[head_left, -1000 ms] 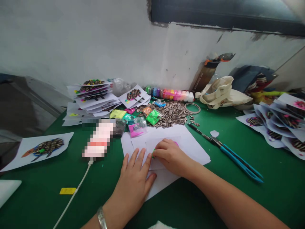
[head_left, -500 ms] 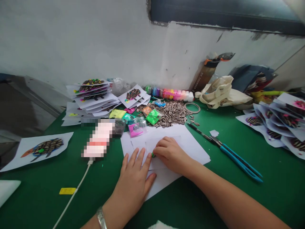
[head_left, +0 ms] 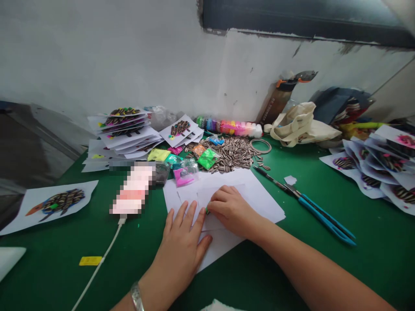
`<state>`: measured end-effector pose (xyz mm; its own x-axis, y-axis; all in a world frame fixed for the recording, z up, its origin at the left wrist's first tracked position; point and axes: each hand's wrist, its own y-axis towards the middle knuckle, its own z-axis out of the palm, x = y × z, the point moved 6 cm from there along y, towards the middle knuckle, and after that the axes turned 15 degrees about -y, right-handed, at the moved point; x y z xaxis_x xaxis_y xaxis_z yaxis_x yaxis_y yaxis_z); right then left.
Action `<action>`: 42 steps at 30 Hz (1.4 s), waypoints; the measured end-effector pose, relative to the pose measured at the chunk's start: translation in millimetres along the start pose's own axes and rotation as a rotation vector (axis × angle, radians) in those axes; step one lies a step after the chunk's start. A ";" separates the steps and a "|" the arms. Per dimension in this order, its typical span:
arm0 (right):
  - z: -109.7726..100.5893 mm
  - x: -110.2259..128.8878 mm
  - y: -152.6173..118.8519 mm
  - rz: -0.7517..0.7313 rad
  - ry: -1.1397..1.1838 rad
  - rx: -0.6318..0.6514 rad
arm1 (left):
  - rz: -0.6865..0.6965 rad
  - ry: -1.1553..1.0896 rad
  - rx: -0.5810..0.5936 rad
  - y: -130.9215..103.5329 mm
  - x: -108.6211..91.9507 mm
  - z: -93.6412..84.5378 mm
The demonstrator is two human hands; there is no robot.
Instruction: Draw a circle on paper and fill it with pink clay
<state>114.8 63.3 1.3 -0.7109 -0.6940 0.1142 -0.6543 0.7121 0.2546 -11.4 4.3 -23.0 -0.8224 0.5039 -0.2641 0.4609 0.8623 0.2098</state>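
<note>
My left hand (head_left: 183, 242) lies flat with its fingers spread on white paper sheets (head_left: 259, 198), bare of any object. Beside its index fingertip, my right hand (head_left: 231, 211) is closed, its fingertips pinched down on a small green piece (head_left: 208, 211) that is mostly hidden beneath them. Beyond the hands, on the sheets' far edge, is a bag of pink clay (head_left: 183, 176). Bags of green clay (head_left: 208, 158) and yellow clay (head_left: 158, 155) lie farther back, next to a heap of striped seeds (head_left: 233, 151).
Blue-handled tweezers (head_left: 324, 218) and a black pen (head_left: 267, 177) lie right of the paper. A phone (head_left: 134, 190) with a white cable is at left. Stacked seed pictures (head_left: 129, 140) stand behind it. A cloth bag (head_left: 298, 127) and bottle (head_left: 277, 101) are at the back.
The whole view has shifted very slightly. Both hands hold nearly the same places, with the right fingertips still at the green piece.
</note>
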 end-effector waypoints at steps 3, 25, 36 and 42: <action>0.0 0.5 -0.9 -0.007 -0.015 -0.012 | 0.007 0.004 0.001 0.2 0.0 -0.2; -4.7 -9.9 -2.8 0.033 0.040 -0.037 | 0.014 -0.009 0.013 0.8 -1.1 -1.2; -3.5 -7.8 -0.7 0.031 0.002 -0.011 | 0.016 -0.009 0.014 1.7 0.7 -0.5; 0.3 -8.3 -1.1 0.003 -0.050 -0.006 | 0.012 -0.002 0.027 2.4 -0.5 -0.2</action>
<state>121.4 68.3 -0.2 -0.7249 -0.6856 0.0667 -0.6507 0.7133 0.2605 -10.0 6.1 -22.2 -0.8162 0.5139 -0.2640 0.4794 0.8575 0.1870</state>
